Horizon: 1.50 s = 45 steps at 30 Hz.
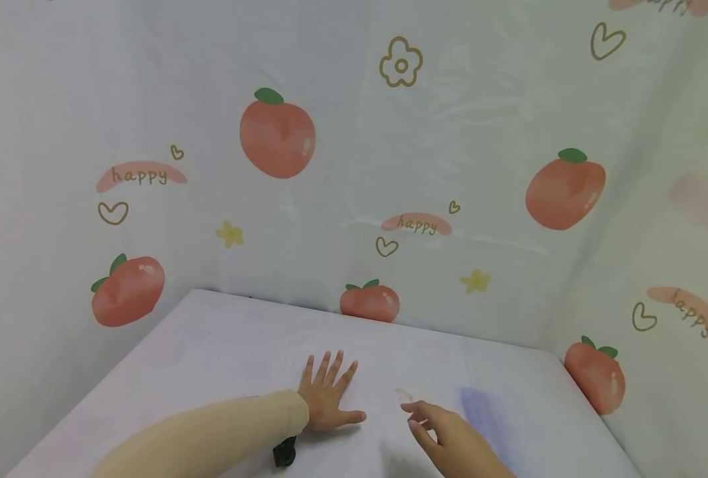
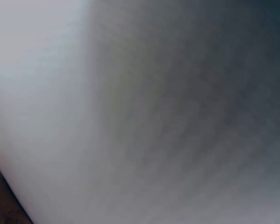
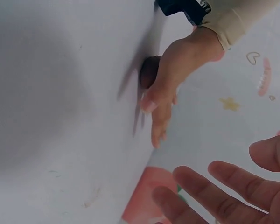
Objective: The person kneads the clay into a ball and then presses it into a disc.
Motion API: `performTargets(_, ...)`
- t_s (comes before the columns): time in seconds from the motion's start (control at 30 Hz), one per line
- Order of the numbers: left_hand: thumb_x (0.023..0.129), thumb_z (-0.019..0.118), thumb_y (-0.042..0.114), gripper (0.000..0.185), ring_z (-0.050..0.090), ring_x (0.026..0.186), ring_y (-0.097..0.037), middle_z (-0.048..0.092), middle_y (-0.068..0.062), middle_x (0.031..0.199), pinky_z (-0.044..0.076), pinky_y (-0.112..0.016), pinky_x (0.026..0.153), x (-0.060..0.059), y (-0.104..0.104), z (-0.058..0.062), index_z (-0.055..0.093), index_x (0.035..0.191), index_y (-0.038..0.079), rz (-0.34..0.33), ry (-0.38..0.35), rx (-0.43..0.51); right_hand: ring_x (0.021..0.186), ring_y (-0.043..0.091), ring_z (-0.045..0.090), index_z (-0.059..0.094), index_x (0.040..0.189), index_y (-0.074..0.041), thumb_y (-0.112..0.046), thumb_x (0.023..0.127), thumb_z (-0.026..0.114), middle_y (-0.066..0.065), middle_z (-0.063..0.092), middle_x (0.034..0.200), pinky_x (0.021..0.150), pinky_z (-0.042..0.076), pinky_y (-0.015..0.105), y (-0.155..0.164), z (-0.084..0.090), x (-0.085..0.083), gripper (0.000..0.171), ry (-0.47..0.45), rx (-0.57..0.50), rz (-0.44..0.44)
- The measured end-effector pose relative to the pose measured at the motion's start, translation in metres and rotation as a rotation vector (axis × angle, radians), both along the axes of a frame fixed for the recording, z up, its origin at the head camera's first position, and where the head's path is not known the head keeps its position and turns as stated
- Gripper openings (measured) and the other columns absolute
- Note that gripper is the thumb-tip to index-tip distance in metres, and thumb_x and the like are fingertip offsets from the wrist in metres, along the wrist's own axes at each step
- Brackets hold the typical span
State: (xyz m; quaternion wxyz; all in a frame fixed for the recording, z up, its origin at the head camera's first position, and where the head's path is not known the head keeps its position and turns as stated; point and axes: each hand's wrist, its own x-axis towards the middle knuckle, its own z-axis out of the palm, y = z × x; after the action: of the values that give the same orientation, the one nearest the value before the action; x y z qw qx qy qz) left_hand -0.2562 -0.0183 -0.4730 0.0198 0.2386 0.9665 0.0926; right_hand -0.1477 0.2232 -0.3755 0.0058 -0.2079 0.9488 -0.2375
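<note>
Head view: left hand [image 1: 328,398] lies flat on the white worktop [image 1: 210,358], palm down, fingers straight and spread, thumb out to the side. It holds nothing. A cream sleeve [image 1: 210,431] covers the forearm, with a black wrist strap [image 1: 285,453] at the cuff.

Right hand [image 1: 449,438] sits just to the right, near the left hand but not touching it. Fingers loosely bent, tips hovering over or just at the surface; contact cannot be confirmed. Nothing is held. Right wrist view agrees: its fingers [image 3: 214,191] are relaxed and apart, with the left hand [image 3: 170,88] pressed flat beyond them.

Near the right fingertips is a faint brownish mark [image 1: 403,393] on the worktop, and right of that a bluish-purple smear [image 1: 485,411]. Both remain on the surface.

Left wrist view is blurred grey; nothing readable.

Behind and to both sides hangs a pale backdrop [image 1: 354,166] printed with orange fruits, hearts, flowers and "happy".

Judgement on progress: no tool or cloth is in either hand and the marks are still present, so any work on this surface looks to be at its start.
</note>
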Motion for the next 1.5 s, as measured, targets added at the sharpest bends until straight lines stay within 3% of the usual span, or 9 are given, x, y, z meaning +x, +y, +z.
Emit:
performTargets(0.47,0.082,0.037,0.083,0.098,0.008,0.149,-0.036,0.008,-0.013,0.163,-0.005,-0.062,0.115,-0.0011,-0.0027,0.0024,0.016,0.156,0.023,-0.01,-0.022,0.024,0.093,0.012,0.068,0.063,0.121,-0.018,-0.037,0.101,0.05,0.0,0.07,0.111,0.072,0.055,0.03,0.0032,-0.0061,0.0004,0.031,0.012,0.001,0.026)
performTargets(0.8,0.082,0.04,0.081,0.096,0.009,0.149,-0.037,0.009,-0.013,0.163,-0.003,-0.062,0.116,0.0056,-0.0032,0.0044,0.019,0.156,0.023,-0.013,-0.028,0.053,0.093,0.013,0.068,0.063,0.122,-0.019,-0.038,0.1,0.051,-0.001,0.07,0.111,0.073,0.055,0.032,0.0016,-0.0049,0.0,0.031,0.006,0.015,0.013)
performTargets(1.13,0.082,0.04,0.081,0.097,0.009,0.149,-0.036,0.01,-0.013,0.163,-0.004,-0.062,0.116,-0.0004,-0.0041,-0.0032,0.018,0.156,0.023,-0.017,0.005,0.054,0.093,0.013,0.068,0.063,0.121,-0.018,-0.037,0.1,0.051,-0.001,0.07,0.109,0.072,0.055,0.032,-0.0002,-0.0061,0.0,0.031,-0.011,0.002,0.018)
performTargets(1.33,0.083,0.041,0.08,0.096,0.01,0.149,-0.037,0.011,-0.014,0.162,-0.003,-0.062,0.115,-0.0034,-0.0029,-0.0014,0.019,0.156,0.021,-0.021,0.029,0.069,0.093,0.012,0.068,0.063,0.122,-0.017,-0.037,0.101,0.05,0.0,0.07,0.11,0.072,0.056,0.032,-0.0014,-0.0062,-0.0005,0.032,-0.005,0.0,0.025)
performTargets(1.5,0.083,0.044,0.078,0.096,0.011,0.148,-0.038,0.012,-0.015,0.162,-0.002,-0.062,0.115,0.0003,-0.0042,-0.0024,0.021,0.155,0.02,-0.026,0.004,0.056,0.093,0.012,0.068,0.063,0.122,-0.017,-0.035,0.101,0.051,0.0,0.07,0.11,0.073,0.056,0.032,0.0006,-0.0066,0.001,0.031,0.002,0.002,0.021)
